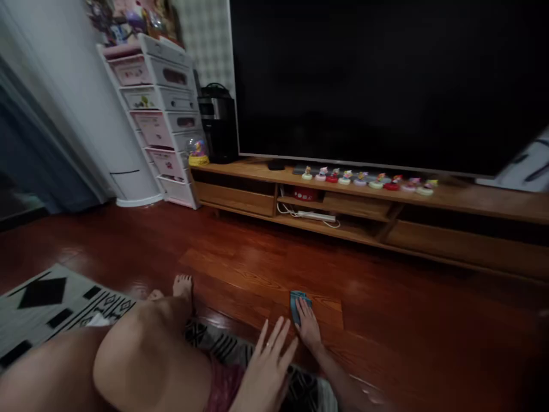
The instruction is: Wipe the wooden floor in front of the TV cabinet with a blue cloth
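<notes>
My right hand lies flat on a small blue cloth on the dark red wooden floor, fingers stretched over it, and its forearm runs off to the lower right. My left hand hovers just left of it. Its fingers are spread and empty, and one finger wears a ring. It is above the edge of a patterned rug. My bare knee and foot are at the left.
A long low wooden TV stand carries a large dark screen, a row of small figurines and a power strip. At the back left are a white drawer tower and a black appliance.
</notes>
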### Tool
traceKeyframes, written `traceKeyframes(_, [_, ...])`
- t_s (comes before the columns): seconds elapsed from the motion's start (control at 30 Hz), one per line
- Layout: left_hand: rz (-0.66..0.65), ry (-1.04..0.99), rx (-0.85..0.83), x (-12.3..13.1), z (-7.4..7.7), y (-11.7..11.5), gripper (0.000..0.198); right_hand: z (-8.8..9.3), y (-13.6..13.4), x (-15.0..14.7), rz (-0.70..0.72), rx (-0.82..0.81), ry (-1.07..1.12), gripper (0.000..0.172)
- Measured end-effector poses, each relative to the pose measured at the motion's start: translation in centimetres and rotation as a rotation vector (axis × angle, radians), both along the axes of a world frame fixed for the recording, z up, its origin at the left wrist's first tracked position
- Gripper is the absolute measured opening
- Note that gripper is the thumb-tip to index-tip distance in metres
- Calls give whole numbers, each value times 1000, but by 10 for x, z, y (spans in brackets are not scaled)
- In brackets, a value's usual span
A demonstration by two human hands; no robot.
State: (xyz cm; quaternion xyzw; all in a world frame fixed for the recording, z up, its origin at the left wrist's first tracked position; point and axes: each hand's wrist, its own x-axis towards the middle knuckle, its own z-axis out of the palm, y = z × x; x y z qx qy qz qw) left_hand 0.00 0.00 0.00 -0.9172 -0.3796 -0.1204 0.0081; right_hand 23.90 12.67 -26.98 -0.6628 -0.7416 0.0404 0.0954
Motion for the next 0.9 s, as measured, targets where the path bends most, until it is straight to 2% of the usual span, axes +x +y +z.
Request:
traceKeyframes(0.1, [48,-84,-102,24,-39,1,82,7,2,-25,-134,-14,-32,81])
traceKeyframes(0.17, [-5,-96,-163,27,-54,-7,84,10,-9,-35,-101,-48,-65,80])
traceKeyframes(0.27, [-79,-74,-222,22,-63,-20,83,10,-48,-23,62,-77,-110,82])
traceKeyframes(0.37, [-84,-48,-261,16,-64,-29,77,10,-95,26,106,-65,-125,87])
traceKeyframes(0.43, [-84,-34,-281,13,-62,-31,74,12,-115,69,-3,-52,-123,85])
traceKeyframes(0.53, [-84,-11,-318,11,-59,-32,71,21,-118,117,-324,-46,-114,74])
traceKeyframes(0.6, [-81,3,-338,10,-59,-32,68,28,-108,125,-528,-44,-95,71])
traceKeyframes(0.67, [-90,8,-342,11,-61,-33,66,33,-98,109,-633,-39,-65,72])
traceKeyframes(0.7, [-96,7,-342,11,-62,-33,64,34,-94,95,-634,-38,-52,73])
traceKeyframes(0.77, [-113,10,-349,12,-65,-36,62,33,-93,59,-522,-46,-41,74])
traceKeyframes(0.83, [-124,22,-368,14,-68,-39,60,31,-100,26,-297,-62,-37,76])
traceKeyframes(0.9, [-130,35,-391,15,-69,-43,59,28,-110,8,-54,-72,-22,80])
